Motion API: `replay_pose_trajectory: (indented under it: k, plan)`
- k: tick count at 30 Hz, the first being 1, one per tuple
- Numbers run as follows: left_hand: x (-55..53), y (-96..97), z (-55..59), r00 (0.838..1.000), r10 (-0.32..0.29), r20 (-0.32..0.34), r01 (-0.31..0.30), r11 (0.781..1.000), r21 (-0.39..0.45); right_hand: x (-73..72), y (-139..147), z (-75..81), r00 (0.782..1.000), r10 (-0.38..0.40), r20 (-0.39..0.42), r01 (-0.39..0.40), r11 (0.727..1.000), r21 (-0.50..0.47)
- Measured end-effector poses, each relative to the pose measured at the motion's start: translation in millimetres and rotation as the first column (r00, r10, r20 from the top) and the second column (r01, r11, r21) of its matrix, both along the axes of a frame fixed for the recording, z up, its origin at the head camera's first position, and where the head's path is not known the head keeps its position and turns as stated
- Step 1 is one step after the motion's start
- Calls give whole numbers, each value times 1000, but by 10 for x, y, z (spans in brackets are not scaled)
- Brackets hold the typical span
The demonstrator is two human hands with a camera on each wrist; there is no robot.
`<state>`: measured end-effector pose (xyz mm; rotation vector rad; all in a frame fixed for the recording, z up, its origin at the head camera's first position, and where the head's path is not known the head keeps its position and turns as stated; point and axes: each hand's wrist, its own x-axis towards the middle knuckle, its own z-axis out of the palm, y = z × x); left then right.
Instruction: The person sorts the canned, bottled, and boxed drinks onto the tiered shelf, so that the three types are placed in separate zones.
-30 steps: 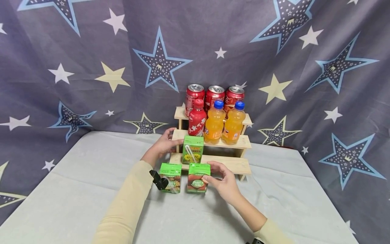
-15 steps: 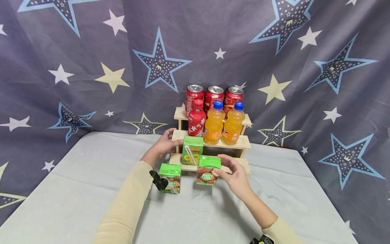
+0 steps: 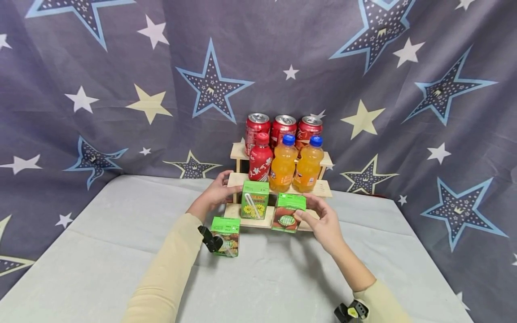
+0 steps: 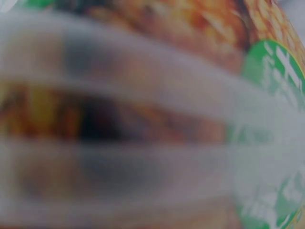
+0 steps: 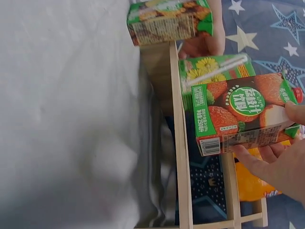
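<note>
My right hand (image 3: 325, 224) pinches a green-topped lychee juice box (image 3: 286, 217) between thumb and fingers, in front of the stand's lowest step. The right wrist view shows the same juice box (image 5: 243, 112) tilted, its printed front and barcode visible. My left hand (image 3: 213, 195) grips the left end of the wooden step stand (image 3: 323, 188), thumb at the front by the middle step. A green juice box with yellow flowers (image 3: 254, 206) and a straw stands on the lowest step. Another juice box (image 3: 227, 244) is on the table beneath my left wrist; its blurred front (image 4: 190, 57) fills the left wrist view.
On the top step stand three red cans (image 3: 284, 128). The middle step bears a red bottle (image 3: 260, 159) and two orange soda bottles (image 3: 282, 168) with blue caps. A star-patterned curtain (image 3: 161, 130) hangs behind the cloth-covered table (image 3: 121, 255).
My right hand has lifted the lychee juice box off the table and carried it right and toward the lowest step. My left hand has stayed at the stand.
</note>
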<state>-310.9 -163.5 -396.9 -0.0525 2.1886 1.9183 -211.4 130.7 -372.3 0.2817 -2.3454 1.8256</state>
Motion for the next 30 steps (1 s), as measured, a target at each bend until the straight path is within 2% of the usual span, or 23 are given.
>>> replay_pose_trajectory:
  k: [11, 21, 30]
  plan:
    - [5, 14, 17, 1000, 7, 16, -7, 1000, 2, -171, 35, 5, 998, -46, 52, 45, 999, 17]
    - [-12, 23, 5, 1000, 9, 11, -9, 1000, 7, -321, -12, -52, 996, -24, 86, 29, 998, -55]
    - [-9, 22, 11, 1000, 13, 12, -13, 1000, 17, -407, -76, -68, 995, -4, 97, 12, 997, -80]
